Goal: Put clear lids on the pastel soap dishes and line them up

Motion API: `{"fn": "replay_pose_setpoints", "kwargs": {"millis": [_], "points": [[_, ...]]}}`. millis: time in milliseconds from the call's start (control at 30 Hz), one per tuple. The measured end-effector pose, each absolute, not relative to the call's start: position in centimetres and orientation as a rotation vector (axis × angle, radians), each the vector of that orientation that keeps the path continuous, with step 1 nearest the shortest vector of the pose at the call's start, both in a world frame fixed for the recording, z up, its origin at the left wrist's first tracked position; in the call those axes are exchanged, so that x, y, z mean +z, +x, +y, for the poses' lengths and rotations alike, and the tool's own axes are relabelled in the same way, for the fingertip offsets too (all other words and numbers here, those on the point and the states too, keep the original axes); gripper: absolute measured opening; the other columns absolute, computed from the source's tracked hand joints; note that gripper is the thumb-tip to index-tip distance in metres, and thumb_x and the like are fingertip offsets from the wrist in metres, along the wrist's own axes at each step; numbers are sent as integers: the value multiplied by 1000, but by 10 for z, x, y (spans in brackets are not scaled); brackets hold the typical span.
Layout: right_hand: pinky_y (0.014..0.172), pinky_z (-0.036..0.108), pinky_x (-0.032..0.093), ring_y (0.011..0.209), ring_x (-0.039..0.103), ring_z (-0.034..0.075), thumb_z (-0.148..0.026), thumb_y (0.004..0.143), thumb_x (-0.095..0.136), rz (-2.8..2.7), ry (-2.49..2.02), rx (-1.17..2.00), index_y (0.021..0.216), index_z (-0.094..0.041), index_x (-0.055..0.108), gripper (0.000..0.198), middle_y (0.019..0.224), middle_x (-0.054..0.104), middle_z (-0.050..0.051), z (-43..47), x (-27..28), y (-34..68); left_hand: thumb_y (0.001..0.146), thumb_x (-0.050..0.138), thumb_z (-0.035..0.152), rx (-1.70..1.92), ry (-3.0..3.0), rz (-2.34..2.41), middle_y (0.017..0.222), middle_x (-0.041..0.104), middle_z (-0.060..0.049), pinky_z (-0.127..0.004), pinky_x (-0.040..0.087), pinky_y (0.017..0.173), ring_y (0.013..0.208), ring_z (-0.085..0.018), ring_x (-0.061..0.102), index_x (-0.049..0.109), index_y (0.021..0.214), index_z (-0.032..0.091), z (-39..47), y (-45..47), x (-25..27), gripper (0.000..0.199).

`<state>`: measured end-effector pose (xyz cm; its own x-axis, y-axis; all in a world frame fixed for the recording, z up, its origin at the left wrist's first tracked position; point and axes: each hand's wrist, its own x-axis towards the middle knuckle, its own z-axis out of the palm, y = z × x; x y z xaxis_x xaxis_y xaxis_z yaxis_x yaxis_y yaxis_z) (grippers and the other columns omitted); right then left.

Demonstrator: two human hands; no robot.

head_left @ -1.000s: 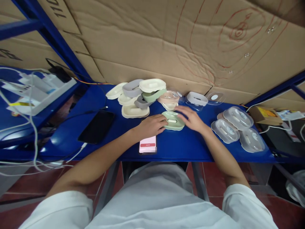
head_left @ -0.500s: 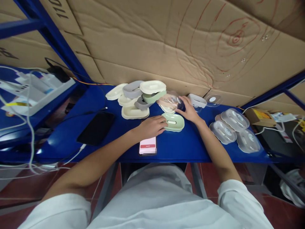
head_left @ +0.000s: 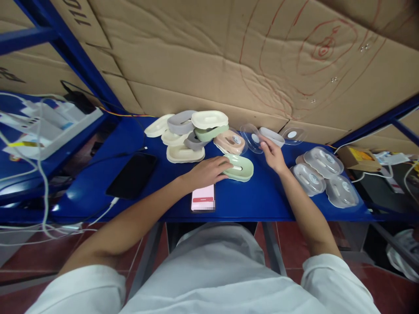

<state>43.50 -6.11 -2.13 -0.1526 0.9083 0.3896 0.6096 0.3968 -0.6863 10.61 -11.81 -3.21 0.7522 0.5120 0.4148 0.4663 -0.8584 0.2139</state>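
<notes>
My left hand (head_left: 211, 171) is closed on the left rim of a light green oval dish (head_left: 244, 168), which rests on the blue table. A clear plastic lid (head_left: 251, 136) is pinched in my right hand (head_left: 273, 155), tilted up off the table. Just left of that lid lies a pinkish-beige dish (head_left: 227, 141) with a round label. Behind my right hand stand a pale grey dish (head_left: 274, 136) and another clear lid (head_left: 293, 136) with a white round sticker. The left hand's fingertips partly cover the green dish's rim.
Several cream, grey and green dishes (head_left: 183, 153) are piled at the back. Several clear-lidded dishes (head_left: 322, 162) sit at the right. A lit phone (head_left: 203, 199) lies near the front edge, a black tablet (head_left: 132, 175) left of it. Cables and a white tray (head_left: 70, 131) are farther left.
My right hand has lifted the clear lid away from the pinkish-beige dish and moved it to the right. My left hand has stayed at the green dish.
</notes>
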Motion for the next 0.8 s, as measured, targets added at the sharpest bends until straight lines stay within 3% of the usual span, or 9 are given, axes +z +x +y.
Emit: {"fn": "replay_pose_setpoints", "kwargs": {"millis": [167,300,500,700,800], "points": [[121,56,52,137,69,32,-58,112,45,-1959,-1328,218,147,-27,71,53,145,74,10,-130,-13,436,100,76,30,737,2721,896,154,54,-17,-44,64,100,127,-32,71,46,155,24,-121,107,-30,63],[118,57,53,134,70,33,-49,111,53,-2177,-1208,125,146,-29,71,43,143,75,10,-161,-13,421,92,87,34,825,2658,883,163,41,-21,-58,57,117,150,-41,54,35,161,26,-122,109,-29,87],[116,57,55,133,70,31,-44,112,54,-2272,-1155,158,141,-30,73,38,138,77,10,-166,-23,403,90,89,39,944,2649,856,151,49,-21,-60,56,117,149,-41,55,43,145,24,-119,106,-31,73],[123,58,51,139,67,29,-37,113,51,-2388,-1070,206,145,-33,72,39,144,74,7,-168,-29,395,93,86,36,853,2599,853,167,37,-22,-63,52,121,147,-40,57,35,162,29,-115,102,-33,86],[132,62,40,146,62,29,-36,113,52,-2443,-1052,148,148,-33,69,40,149,72,7,-169,-32,395,93,86,36,787,2613,847,163,46,-20,-61,50,122,150,-41,53,43,158,27,-111,100,-39,78]]}}
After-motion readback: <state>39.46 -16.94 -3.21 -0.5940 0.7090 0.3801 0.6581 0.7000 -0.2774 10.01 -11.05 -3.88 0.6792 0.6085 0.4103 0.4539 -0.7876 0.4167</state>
